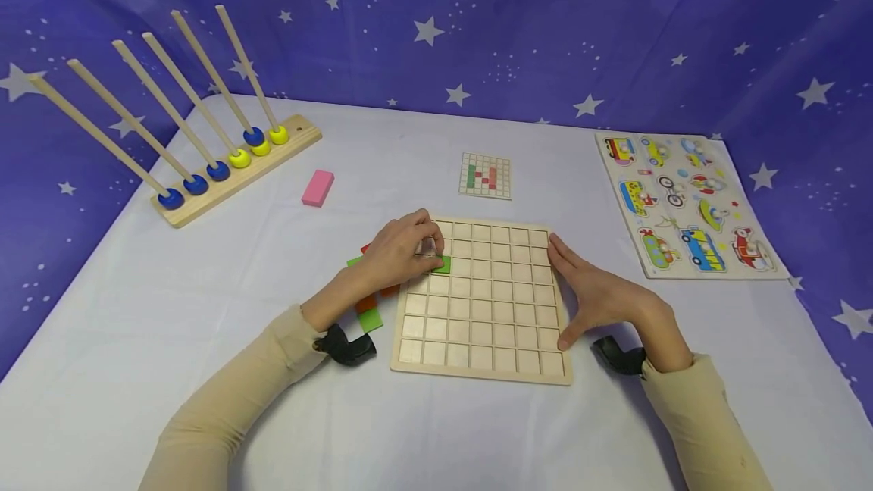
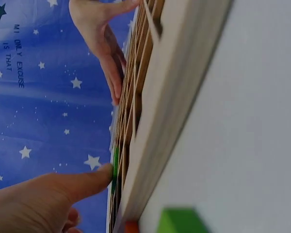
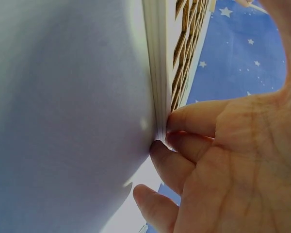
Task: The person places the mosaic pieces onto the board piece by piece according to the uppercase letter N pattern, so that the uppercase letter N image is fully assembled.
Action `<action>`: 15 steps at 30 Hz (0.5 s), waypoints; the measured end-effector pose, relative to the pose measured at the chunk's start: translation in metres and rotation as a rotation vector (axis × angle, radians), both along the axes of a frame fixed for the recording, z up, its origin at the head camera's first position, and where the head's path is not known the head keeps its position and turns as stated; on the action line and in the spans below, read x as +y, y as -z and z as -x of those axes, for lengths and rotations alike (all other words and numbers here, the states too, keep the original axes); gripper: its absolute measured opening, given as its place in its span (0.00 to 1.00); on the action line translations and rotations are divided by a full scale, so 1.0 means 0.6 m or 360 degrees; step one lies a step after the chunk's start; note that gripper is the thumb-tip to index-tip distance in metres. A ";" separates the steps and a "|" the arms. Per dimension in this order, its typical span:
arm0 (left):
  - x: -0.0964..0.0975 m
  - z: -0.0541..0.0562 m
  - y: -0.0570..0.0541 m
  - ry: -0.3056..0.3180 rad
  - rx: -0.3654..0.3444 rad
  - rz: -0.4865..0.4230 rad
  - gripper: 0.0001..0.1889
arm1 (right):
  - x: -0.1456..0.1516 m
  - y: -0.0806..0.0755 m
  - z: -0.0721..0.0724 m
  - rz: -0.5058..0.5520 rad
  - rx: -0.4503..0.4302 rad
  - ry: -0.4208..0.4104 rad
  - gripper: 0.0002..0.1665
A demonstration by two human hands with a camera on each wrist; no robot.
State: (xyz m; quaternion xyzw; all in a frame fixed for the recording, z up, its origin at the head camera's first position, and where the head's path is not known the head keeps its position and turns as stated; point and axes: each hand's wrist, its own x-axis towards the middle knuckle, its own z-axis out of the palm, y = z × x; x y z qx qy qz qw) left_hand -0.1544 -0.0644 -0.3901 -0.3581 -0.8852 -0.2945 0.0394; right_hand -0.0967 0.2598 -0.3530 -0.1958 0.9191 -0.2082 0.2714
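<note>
The wooden grid board (image 1: 477,375) lies flat before me, its cells showing bare wood apart from one green tile. My left hand (image 1: 398,248) reaches over the board's left side, fingers bent, pinching the green tile (image 1: 444,265) at a cell left of the middle. In the left wrist view the thumb tip is right on that green tile (image 2: 115,167). My right hand (image 1: 603,292) rests along the board's right edge, thumb spread toward the near corner and fingers toward the far one. The right wrist view shows its fingertips (image 3: 191,119) against the board's side.
Green, orange and red tiles (image 1: 370,320) lie left of the board, partly under my left forearm. A pattern card (image 1: 505,165) lies beyond the board. A pink block (image 1: 318,188), a peg abacus (image 1: 300,135) and a picture puzzle board (image 1: 671,229) stand farther out.
</note>
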 end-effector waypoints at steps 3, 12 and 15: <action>-0.004 -0.001 -0.003 -0.0015 0.0006 0.0053 0.08 | -0.001 0.001 0.000 -0.0006 -0.0003 0.0002 0.88; -0.020 -0.001 -0.004 0.0016 -0.0081 0.0052 0.03 | 0.002 0.003 0.002 0.0017 0.0012 -0.0013 0.88; -0.034 0.001 -0.003 -0.0075 -0.0188 0.0064 0.05 | 0.002 0.004 0.002 0.0023 0.0015 -0.0015 0.89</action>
